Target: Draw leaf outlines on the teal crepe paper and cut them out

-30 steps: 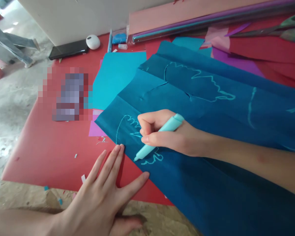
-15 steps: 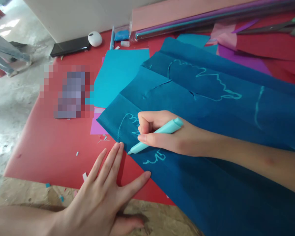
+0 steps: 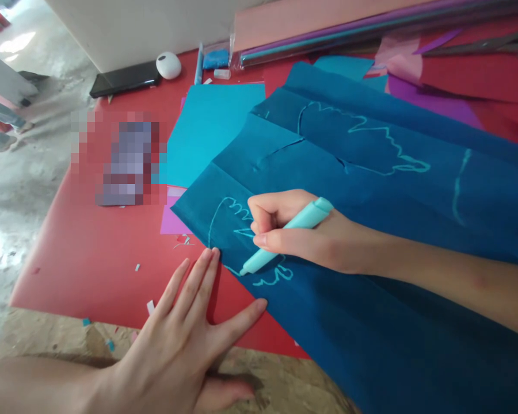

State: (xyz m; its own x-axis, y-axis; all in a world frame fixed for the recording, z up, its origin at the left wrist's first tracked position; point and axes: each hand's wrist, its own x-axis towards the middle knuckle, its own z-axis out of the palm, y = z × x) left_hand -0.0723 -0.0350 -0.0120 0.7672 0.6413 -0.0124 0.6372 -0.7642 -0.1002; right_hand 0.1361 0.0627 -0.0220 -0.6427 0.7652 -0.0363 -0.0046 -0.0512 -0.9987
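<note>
Red-covered bench [image 3: 77, 247], a dark blue sheet [image 3: 280, 172] marked with pale lines [image 3: 457, 187] spread over its right side.

Right hand [image 3: 328, 244] grips a turquoise marker [image 3: 304, 217], tip down at the sheet's lower-left edge; left hand [image 3: 181, 333] lies palm down, fingers spread wide, fingertips touching that edge. Beyond, a bright blue sheet [image 3: 213, 132] lies partly beneath, and a white rounded object [image 3: 168, 65] sits beside a flat black object [image 3: 125, 79].

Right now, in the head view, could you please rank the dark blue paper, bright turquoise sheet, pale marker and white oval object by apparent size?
1. Dark blue paper
2. Bright turquoise sheet
3. Pale marker, partly covered by the right hand
4. White oval object
</note>
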